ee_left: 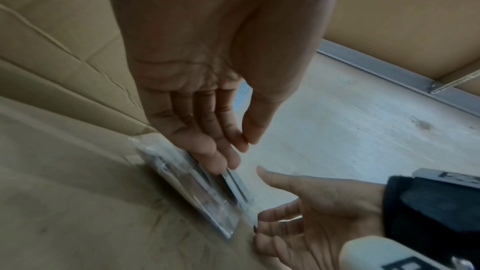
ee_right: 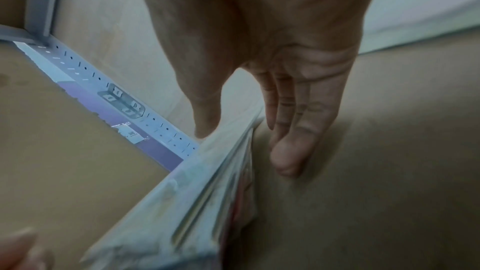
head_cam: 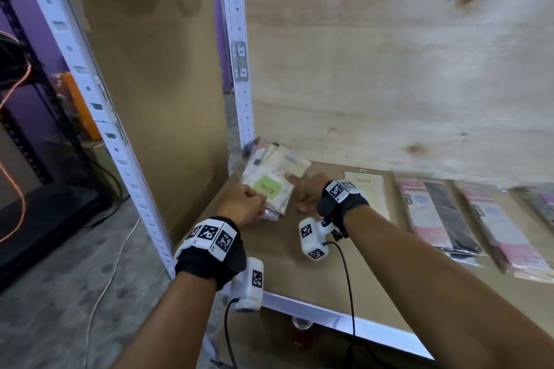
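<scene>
Metal storage rack here, with a cardboard-lined shelf [head_cam: 299,275], a plywood back wall [head_cam: 389,69] behind it and a big cardboard panel [head_cam: 156,69] closing off the left side. The stack of packets [head_cam: 274,181] sits tucked into the back-left corner, right by the white upright post [head_cam: 241,84]. The top packet shows a green label.

The left hand [head_cam: 242,204] is on the stack's near-left edge, fingers fairly straight with the tips resting on it, not clamping anything as far as I can see. The right hand [head_cam: 305,193] is at the stack's right side, spread loose. Its thumb is at the top packet's edge and the other fingers are down on the shelf just beside the stack.

A single cream packet [head_cam: 364,189] lies flat just right of the right wrist. Past it, a row of pink and black packets [head_cam: 437,213] runs off to the right. The panel and post box the stack in on the left, and the wall is close behind it. The open room is toward the front, bare cardboard all the way to the metal front rail [head_cam: 329,313].
</scene>
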A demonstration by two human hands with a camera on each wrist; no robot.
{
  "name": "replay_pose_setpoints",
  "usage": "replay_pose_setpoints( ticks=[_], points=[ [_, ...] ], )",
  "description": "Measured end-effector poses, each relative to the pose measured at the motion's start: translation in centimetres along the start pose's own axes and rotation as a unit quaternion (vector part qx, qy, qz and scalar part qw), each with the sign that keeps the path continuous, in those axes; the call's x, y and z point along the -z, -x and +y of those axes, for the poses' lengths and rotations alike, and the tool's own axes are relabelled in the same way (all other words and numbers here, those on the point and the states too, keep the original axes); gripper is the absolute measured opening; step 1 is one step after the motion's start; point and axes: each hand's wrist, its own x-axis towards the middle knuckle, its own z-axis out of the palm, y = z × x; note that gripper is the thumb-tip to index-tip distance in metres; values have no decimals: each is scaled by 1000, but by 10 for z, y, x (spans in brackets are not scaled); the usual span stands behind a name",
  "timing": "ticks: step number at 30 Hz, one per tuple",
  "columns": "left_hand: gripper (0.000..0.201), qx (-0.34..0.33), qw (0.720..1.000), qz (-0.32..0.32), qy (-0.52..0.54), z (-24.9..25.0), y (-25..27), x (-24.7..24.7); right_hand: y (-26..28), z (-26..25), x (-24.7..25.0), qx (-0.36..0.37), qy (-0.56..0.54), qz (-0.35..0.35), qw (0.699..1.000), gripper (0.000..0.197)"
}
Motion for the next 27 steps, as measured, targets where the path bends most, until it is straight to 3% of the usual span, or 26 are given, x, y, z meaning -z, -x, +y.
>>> replay_pose_setpoints(
  ticks=[3, 8, 11, 15, 18, 20, 23, 25, 27],
  points=[
    [14, 2, 1000, 13, 8, -6, -9, 5, 2, -4, -12, -7, 30, -28, 999, 29],
    [15, -15, 1000, 26, -6, -12, -13, 8, 14, -2, -2, 13, 4, -10, 1000, 18],
    [6, -48, 998, 42, -24, -10, -11, 8, 23, 1, 14, 75, -21, 8, 997, 30],
    [43, -157, 981, 41, -105, 4, 1, -2, 56, 5, 44, 108, -140, 3, 984, 15],
    [72, -227, 952, 13, -204, 24, 23, -21, 81, 13, 70, 126, -200, 3, 972, 46],
    [63, -300, 935, 30, -189, 35, 41, -36, 99, 19, 88, 143, -208, -4, 968, 42],
    [30, -433, 890, 65, -129, 54, 66, -53, 125, 26, 114, 156, -219, -16, 963, 24],
    [11, -465, 873, 85, -116, 67, 77, -61, 139, 28, 132, 162, -250, -36, 954, 20],
    [21, -468, 873, 94, -101, 76, 84, -71, 153, 28, 147, 182, -266, -51, 945, 30]
  ],
)
